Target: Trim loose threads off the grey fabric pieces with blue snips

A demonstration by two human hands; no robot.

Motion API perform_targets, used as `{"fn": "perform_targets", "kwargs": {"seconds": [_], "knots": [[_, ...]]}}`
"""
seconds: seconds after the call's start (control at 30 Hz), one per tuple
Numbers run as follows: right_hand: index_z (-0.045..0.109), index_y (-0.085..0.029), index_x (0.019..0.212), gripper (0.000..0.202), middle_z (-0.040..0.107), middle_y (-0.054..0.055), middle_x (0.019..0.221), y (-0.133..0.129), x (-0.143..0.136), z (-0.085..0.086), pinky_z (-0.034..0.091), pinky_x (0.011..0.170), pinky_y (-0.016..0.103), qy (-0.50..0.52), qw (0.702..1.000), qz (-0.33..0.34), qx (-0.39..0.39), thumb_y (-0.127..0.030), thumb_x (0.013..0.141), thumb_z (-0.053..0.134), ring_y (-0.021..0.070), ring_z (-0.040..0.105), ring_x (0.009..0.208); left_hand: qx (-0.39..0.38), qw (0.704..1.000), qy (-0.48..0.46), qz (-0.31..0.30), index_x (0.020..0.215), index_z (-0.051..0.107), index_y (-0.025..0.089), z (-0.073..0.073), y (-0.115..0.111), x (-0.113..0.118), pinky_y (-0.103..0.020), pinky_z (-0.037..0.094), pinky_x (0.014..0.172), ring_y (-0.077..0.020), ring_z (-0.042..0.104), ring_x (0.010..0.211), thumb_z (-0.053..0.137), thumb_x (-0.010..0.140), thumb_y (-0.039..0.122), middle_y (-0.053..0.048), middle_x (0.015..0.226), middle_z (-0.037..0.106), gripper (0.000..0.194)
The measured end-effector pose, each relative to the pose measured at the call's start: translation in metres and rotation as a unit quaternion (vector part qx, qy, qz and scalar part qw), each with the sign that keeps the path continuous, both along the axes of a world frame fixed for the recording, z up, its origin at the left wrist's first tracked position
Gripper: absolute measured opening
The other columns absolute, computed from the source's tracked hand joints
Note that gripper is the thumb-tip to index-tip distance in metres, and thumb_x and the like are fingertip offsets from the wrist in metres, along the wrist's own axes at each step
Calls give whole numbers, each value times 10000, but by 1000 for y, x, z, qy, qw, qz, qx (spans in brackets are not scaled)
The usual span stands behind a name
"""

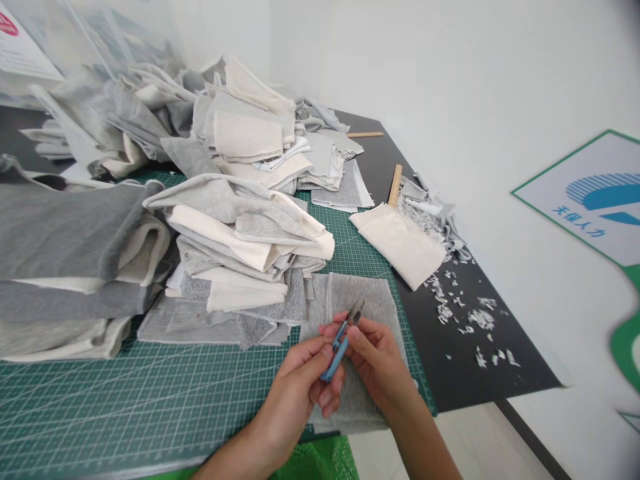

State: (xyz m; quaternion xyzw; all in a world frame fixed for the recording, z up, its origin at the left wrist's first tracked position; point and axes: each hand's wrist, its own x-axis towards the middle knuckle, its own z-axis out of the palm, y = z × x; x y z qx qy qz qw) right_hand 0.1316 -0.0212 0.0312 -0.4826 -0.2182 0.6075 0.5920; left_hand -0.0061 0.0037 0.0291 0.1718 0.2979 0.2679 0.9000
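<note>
Blue-handled thread snips [336, 355] are held between my two hands above a folded grey cloth [367, 300], their metal blades pointing up and away. My left hand [305, 377] has its thumb and fingers closed on the blue handles. The fingertips of my right hand [377, 357] pinch the snips near the base of the blades. The grey cloth lies flat on the green cutting mat [200, 400], partly covered by my hands. Left of it rises a stack of folded grey and cream cloths [245, 247].
Dark grey folded fabric [60, 233] lies at the left, with a large cloth heap [150, 113] behind. A cream cloth [400, 243], a wooden stick [395, 185] and fabric scraps [483, 319] lie on the black table [520, 360] at right. Something green [320, 460] shows below the mat edge.
</note>
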Motion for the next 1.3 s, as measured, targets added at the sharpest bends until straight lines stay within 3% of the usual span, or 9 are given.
{"fn": "perform_targets", "kwargs": {"seconds": [0.17, 0.3, 0.47, 0.63, 0.8, 1.3], "knots": [[769, -193, 922, 186, 785, 45, 764, 0, 0, 2, 588, 612, 322, -4, 1000, -4, -1, -341, 812, 794, 217, 728, 677, 18, 1000, 1, -20, 1061, 698, 87, 2, 3, 0, -188, 373, 390, -59, 386, 416, 671, 886, 332, 1, 583, 597, 302], [767, -193, 977, 235, 795, 54, 817, -1, 0, 1, 564, 567, 271, -7, 1000, 3, 6, -366, 820, 789, 182, 714, 642, 14, 1000, 1, -16, 875, 692, 113, 4, 5, 0, -173, 398, 402, -54, 419, 424, 660, 883, 287, 0, 593, 604, 177], [756, -206, 946, 175, 800, 40, 866, -2, 1, -1, 464, 382, 244, -12, 1000, 7, 10, -352, 849, 759, 119, 607, 406, 9, 999, 0, -36, 863, 694, 99, 4, 8, -2, -167, 423, 388, -60, 473, 420, 632, 901, 245, -17, 614, 630, 163], [749, -197, 1006, 223, 799, 51, 886, -3, 1, -1, 545, 491, 254, -10, 1000, 10, 14, -353, 847, 761, 114, 616, 453, 12, 999, 2, -41, 889, 708, 87, 4, 11, -3, -165, 449, 395, -64, 512, 428, 601, 918, 224, -33, 641, 652, 176], [745, -200, 960, 185, 797, 41, 872, -4, 0, -1, 506, 388, 243, -9, 1000, 8, 2, -335, 834, 766, 113, 594, 390, 22, 999, 6, -47, 772, 689, 85, 3, 10, -4, -161, 460, 402, -63, 532, 436, 619, 909, 231, -43, 655, 657, 212], [727, -194, 954, 174, 791, 44, 876, -4, -2, 2, 509, 401, 222, -5, 1000, 15, 15, -334, 852, 745, 97, 596, 415, 26, 999, 3, -47, 880, 714, 88, 0, 9, -4, -167, 489, 410, -76, 564, 454, 634, 908, 228, -34, 670, 676, 164]]}}
